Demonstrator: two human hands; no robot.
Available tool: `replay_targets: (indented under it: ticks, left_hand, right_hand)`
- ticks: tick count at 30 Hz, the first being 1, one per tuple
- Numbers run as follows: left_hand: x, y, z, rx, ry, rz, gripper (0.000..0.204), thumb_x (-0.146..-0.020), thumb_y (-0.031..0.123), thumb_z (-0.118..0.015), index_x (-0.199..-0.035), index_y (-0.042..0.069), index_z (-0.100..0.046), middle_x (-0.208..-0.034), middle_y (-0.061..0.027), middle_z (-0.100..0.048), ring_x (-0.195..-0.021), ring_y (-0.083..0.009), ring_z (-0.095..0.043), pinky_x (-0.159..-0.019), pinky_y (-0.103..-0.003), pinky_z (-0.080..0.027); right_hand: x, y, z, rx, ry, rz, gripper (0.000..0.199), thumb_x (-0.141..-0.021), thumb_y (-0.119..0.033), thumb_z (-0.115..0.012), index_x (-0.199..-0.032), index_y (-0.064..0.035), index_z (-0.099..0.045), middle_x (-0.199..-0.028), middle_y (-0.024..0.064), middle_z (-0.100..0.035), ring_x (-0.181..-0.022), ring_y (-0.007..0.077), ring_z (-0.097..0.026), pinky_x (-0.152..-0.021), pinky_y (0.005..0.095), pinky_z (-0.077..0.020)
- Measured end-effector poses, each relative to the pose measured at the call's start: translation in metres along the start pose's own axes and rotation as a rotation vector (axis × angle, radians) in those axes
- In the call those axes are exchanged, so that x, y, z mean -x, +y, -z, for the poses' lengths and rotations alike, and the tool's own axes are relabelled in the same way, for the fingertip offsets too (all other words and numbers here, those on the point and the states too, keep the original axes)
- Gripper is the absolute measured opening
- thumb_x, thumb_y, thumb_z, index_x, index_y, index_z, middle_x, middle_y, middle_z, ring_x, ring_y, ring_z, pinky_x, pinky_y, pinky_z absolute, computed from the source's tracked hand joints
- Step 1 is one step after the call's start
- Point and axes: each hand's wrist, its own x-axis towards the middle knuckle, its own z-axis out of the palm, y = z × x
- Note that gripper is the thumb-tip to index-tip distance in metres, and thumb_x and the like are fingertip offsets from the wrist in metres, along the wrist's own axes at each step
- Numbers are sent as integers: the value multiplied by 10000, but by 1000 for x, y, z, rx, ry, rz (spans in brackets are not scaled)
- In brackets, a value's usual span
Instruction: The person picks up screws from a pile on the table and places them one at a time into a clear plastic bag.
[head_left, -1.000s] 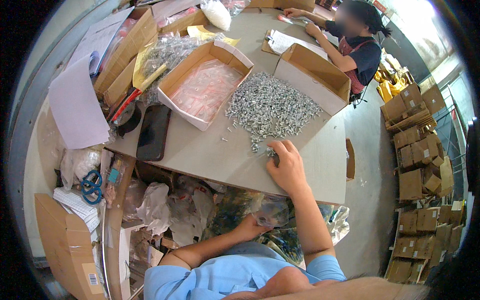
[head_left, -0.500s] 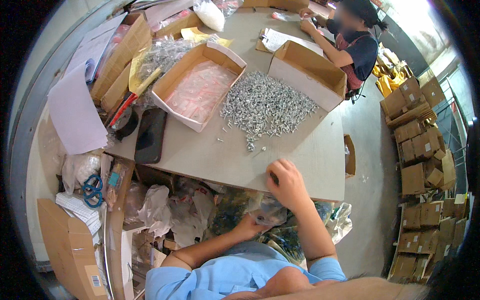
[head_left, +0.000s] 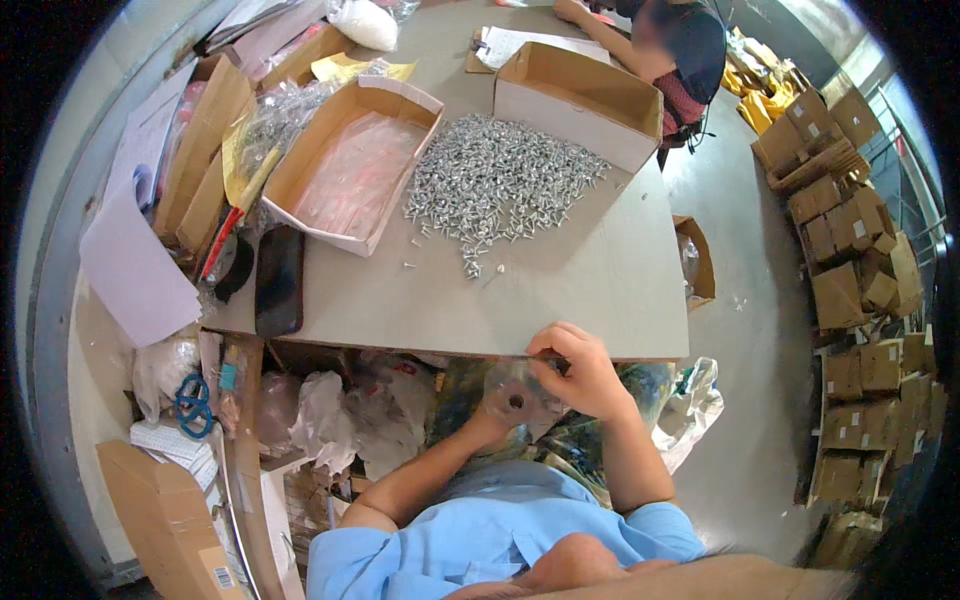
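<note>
Far left, brown carton (head_left: 160, 515) with a white barcode label (head_left: 222, 577), print too small to read; blue-handled scissors (head_left: 193, 405) above it; dark phone (head_left: 279, 285) lying on the worktop (head_left: 600, 290); open box (head_left: 352, 245) of clear, red-edged bags (head_left: 365, 170) next; left hand (head_left: 487, 425) grasps a clear bag (head_left: 530, 405), dark ring showing, below the worktop's front edge; loose screw pile (head_left: 500, 180) beside the box; right hand (head_left: 585, 375) has fingers curled at the bag, can't tell if they grip anything; stacked cartons (head_left: 840, 295) far right, white labels unreadable.
</note>
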Motion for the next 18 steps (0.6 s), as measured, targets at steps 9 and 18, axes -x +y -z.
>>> replay_targets:
  ticks: [9,18]
  left_hand:
    - [68,107,65,-217,-279,-112,419,-721,163,-804,-1037,-5,-587,-899,-65,-633,-820,-157,-570,-751,-306,-476]
    - [79,135,51,-308,-18,-482,361,-785,179,-747,-1068,31,-579,-995,-84,-615,-933,-198,-588,-799,-313,-474]
  right_hand:
    - [11,-46,-22,199,-255,341,220,-663,-163,-703,-879,-128,-680,-1116,104,-539,-1053,315,-514,-898,435,-440]
    - [14,-54,-10,65,-153,362,175,-686,-78,-738,-825,-87,-632,-945,80,-599,-807,269,-605,-703,354,-508]
